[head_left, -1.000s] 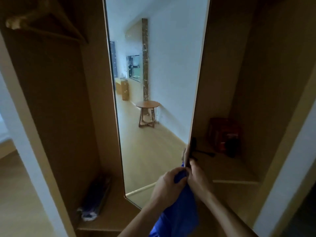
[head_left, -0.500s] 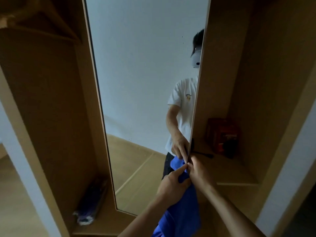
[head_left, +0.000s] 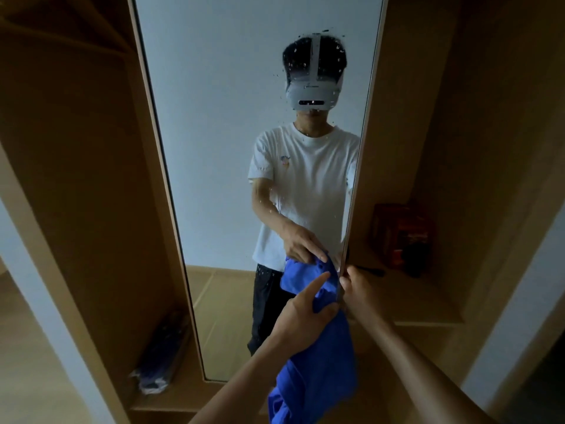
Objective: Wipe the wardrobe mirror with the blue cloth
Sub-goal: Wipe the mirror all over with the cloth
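Observation:
A tall mirror [head_left: 214, 148] on a swung-out wardrobe door fills the middle, with water droplets near its top. It reflects a person in a white shirt. The blue cloth [head_left: 318, 356] hangs from my left hand [head_left: 305, 313], which grips it against the mirror's lower right part, index finger stretched along the fabric. My right hand [head_left: 356, 289] holds the mirror door's right edge, fingers curled round it.
Wooden wardrobe walls flank the mirror. A dark wrapped bundle [head_left: 162, 359] lies on the left bottom shelf. A red box [head_left: 400, 234] with a dark object in front stands on the right shelf [head_left: 428, 301]. A white door frame [head_left: 513, 316] rises at the right.
The mirror door has swung towards me, so its reflection changed from a room to the wall and then the whole person. Both hands stayed at its lower right edge with the cloth.

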